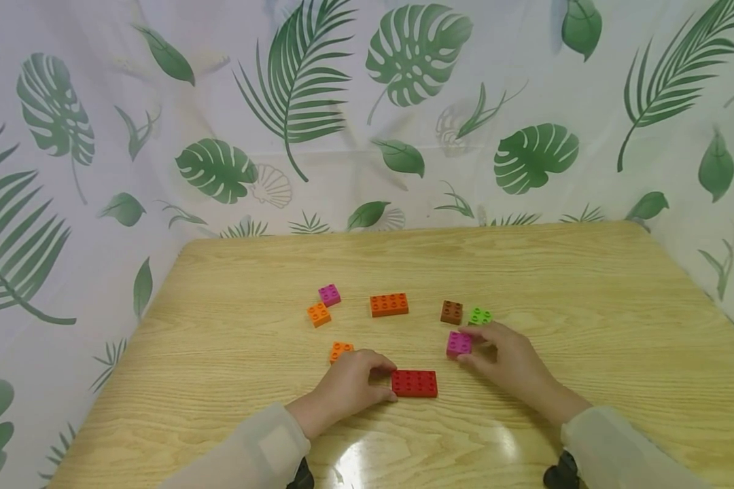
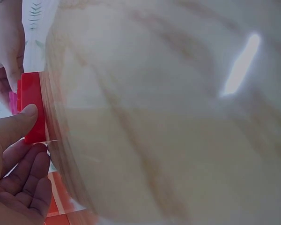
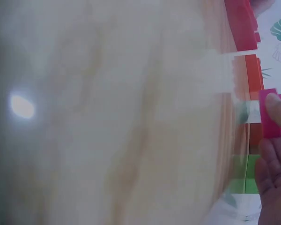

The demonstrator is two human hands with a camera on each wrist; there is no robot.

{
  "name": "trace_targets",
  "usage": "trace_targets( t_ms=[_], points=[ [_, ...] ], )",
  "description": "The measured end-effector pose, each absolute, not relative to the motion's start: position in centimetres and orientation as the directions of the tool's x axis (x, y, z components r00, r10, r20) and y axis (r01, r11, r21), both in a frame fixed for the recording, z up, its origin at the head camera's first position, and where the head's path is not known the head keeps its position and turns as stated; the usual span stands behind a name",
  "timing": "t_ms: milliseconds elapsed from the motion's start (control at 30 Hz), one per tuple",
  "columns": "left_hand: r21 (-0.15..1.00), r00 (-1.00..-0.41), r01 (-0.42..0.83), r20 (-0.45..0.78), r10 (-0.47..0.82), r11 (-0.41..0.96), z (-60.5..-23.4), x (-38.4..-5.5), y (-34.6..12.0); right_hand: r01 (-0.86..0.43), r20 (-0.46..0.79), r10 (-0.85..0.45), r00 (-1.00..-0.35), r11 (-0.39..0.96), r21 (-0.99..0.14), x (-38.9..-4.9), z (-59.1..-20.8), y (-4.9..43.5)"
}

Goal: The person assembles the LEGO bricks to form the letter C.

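Observation:
On the table, my left hand holds the left end of a red toy building brick with two rows of studs. In the left wrist view, the thumb lies against the side of that red brick, with the other fingers curled beyond it. My right hand pinches a small magenta brick between thumb and fingers, up and to the right of the red one. The right wrist view has the thumb pressed on the magenta brick. Whether the magenta brick touches the table cannot be told.
An orange brick lies partly behind my left hand. Farther back are another orange brick, a second magenta one and a long red-orange one. Brown and green bricks lie near my right hand. A leaf-patterned cloth hangs behind.

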State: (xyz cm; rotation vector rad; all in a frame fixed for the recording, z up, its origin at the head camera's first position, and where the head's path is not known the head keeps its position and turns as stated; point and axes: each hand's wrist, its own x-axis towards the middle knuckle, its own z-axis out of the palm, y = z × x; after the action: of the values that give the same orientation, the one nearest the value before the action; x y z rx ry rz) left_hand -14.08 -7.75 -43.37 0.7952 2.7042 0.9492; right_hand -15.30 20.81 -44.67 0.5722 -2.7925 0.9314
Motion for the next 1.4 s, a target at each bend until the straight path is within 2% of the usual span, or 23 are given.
trace_targets(
  t_ms=[367, 600, 1000, 1400],
  points=[
    [0.617, -0.843, 0.435, 0.022, 0.537, 0.656, -43.3, -14.1, -7.7, -0.550, 0.359, -0.417, -0.835, 0.591, -0.590, -14.2, -44.7, 19.6],
    [0.614, -0.846, 0.432, 0.020, 0.533, 0.661, -43.2, -14.1, -7.7, -0.603, 0.383, -0.476, -0.792, 0.513, -0.611, -13.8, -44.8, 19.1],
    [0.608, -0.847, 0.431, 0.019, 0.531, 0.666, -43.1, -13.9, -7.6, -0.621, 0.364, -0.528, -0.767, 0.469, -0.628, -13.6, -44.8, 19.0],
    [0.599, -0.846, 0.440, 0.027, 0.533, 0.669, -43.1, -13.9, -7.6, -0.608, 0.323, -0.544, -0.774, 0.499, -0.618, -13.5, -44.3, 18.7]
  ],
)
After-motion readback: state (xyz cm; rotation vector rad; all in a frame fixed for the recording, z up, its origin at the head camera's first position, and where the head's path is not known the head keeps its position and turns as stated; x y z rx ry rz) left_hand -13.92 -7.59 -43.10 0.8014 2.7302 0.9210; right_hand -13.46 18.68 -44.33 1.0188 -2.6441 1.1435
